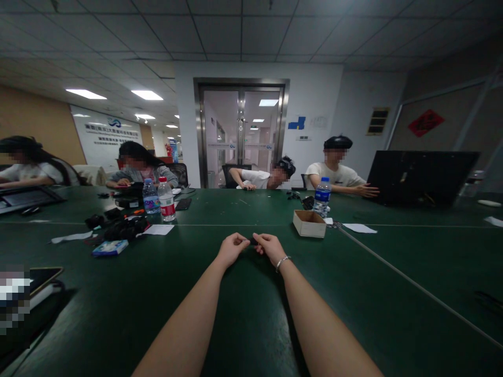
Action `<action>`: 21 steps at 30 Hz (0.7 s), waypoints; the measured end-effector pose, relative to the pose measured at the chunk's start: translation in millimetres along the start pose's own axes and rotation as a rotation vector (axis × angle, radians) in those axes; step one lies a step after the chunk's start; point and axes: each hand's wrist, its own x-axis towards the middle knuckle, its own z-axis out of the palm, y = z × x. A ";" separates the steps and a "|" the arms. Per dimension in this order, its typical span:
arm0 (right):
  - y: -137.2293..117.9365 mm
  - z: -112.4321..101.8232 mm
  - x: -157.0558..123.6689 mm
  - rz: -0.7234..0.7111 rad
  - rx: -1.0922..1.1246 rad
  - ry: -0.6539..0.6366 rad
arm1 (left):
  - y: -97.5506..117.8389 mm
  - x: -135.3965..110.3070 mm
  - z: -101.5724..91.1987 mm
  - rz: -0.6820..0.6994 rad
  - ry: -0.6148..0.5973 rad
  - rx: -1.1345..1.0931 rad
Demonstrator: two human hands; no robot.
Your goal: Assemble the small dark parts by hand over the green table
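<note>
Both my arms reach out over the dark green table [243, 314]. My left hand [231, 248] and my right hand [269, 247] meet fingertip to fingertip, each pinched on a small dark object [252, 241] held between them just above the tabletop. The object is too small to name. A silver bracelet [282, 262] sits on my right wrist. A small open cardboard box [309, 223] stands a short way beyond my right hand.
Two water bottles [166, 199] and a pile of black gear [126, 228] lie at the left, a third bottle [322, 197] behind the box. An open laptop [420, 177] stands at the right. Several people sit along the far side. A phone [43, 276] lies near left.
</note>
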 end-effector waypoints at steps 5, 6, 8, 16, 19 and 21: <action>-1.9 -0.8 -1.4 -0.007 0.017 -0.057 | 2.5 1.2 1.2 -0.071 -0.026 0.148; -1.7 -1.0 -1.2 -0.008 0.029 -0.069 | 3.3 1.4 1.6 -0.075 -0.015 0.188; -1.1 -1.4 -0.5 -0.012 0.063 -0.086 | 5.8 1.0 2.2 -0.079 0.013 0.266; -4.2 -2.0 -2.9 -0.013 0.060 -0.094 | 10.5 -5.6 1.6 -0.062 0.041 0.376; -6.4 -0.8 -3.7 -0.002 0.019 -0.032 | 5.9 -5.0 1.7 0.010 0.026 0.287; -7.2 -0.1 -3.7 0.003 0.007 -0.016 | 3.2 -3.6 1.2 0.045 0.032 0.199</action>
